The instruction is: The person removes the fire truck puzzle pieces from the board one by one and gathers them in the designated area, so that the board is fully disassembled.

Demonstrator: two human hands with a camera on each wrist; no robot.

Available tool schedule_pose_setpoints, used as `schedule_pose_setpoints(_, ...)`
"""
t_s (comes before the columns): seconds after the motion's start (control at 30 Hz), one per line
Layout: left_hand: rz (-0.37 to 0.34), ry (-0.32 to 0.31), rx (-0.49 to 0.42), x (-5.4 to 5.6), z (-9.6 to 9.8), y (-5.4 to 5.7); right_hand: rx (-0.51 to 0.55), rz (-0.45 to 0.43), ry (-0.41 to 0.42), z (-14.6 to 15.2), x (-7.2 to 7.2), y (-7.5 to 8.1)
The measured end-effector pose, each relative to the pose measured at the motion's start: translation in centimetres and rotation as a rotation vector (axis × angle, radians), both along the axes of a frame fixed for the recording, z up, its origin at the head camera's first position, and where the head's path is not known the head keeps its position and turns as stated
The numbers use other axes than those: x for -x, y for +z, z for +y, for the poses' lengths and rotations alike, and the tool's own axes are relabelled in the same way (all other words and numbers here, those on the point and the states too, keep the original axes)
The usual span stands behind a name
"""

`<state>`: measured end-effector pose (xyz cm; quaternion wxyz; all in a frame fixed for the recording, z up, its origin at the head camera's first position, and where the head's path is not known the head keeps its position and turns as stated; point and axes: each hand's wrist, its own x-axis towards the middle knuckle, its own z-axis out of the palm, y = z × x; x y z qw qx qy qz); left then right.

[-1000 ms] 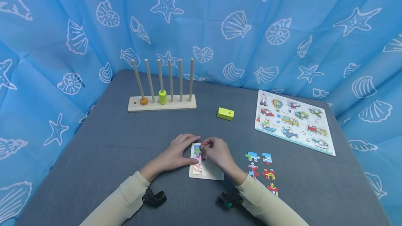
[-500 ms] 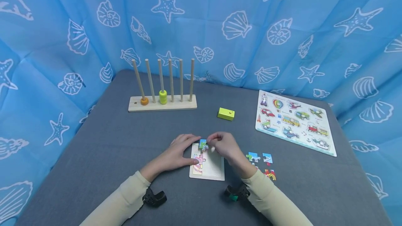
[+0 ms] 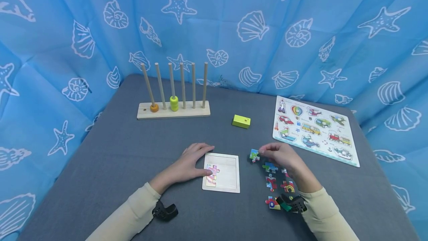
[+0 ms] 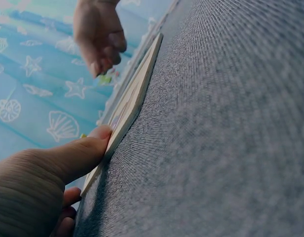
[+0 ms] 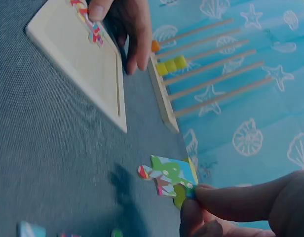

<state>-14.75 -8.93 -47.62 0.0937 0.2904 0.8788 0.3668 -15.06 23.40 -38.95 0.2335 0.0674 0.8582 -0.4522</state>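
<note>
My right hand (image 3: 284, 157) pinches a jigsaw piece (image 5: 171, 175), green and blue with a rounded knob, between thumb and fingertips. The piece is raised off the table, its shadow falling below it in the right wrist view. My left hand (image 3: 188, 163) rests at the left side of a square wooden puzzle tray (image 3: 229, 177), thumb over its left rim and fingers along its outer edge. Pink joined pieces (image 3: 212, 181) lie in the tray's lower left, partly under that thumb. Several loose pieces (image 3: 271, 183) lie right of the tray, some hidden by my right hand and wrist.
A wooden peg stand (image 3: 174, 112) with orange and lime beads stands at the back left. Right of it lies a lime-green block (image 3: 241, 121). A vehicle picture board (image 3: 314, 131) lies at the right rear, before a blue shell-patterned curtain (image 3: 214, 29).
My right hand has lifted the green and blue piece out of the tray's upper left and carried it right, past the tray's edge. The left hand keeps its place.
</note>
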Motion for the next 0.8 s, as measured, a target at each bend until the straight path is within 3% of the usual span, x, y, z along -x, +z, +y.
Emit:
schedule_pose_setpoints(0.17, 0.007, 0.001, 0.0, 0.0, 0.0, -0.1, -0.032, -0.035, 0.057, 1.0, -0.5, -0.4)
schedule_pose_setpoints(0.37, 0.011, 0.002, -0.004, 0.0, 0.0, -0.2, -0.119, 0.028, 0.12, 0.7, -1.2, -0.9)
schedule_pose_setpoints(0.6, 0.011, 0.003, 0.006, 0.0, 0.0, -0.2, -0.178, 0.074, 0.101, 1.0, -1.4, -1.1)
schedule_pose_setpoints(0.8, 0.011, 0.006, 0.011, 0.0, 0.0, -0.2, -0.226, 0.175, 0.261, 1.2, -1.7, -1.4)
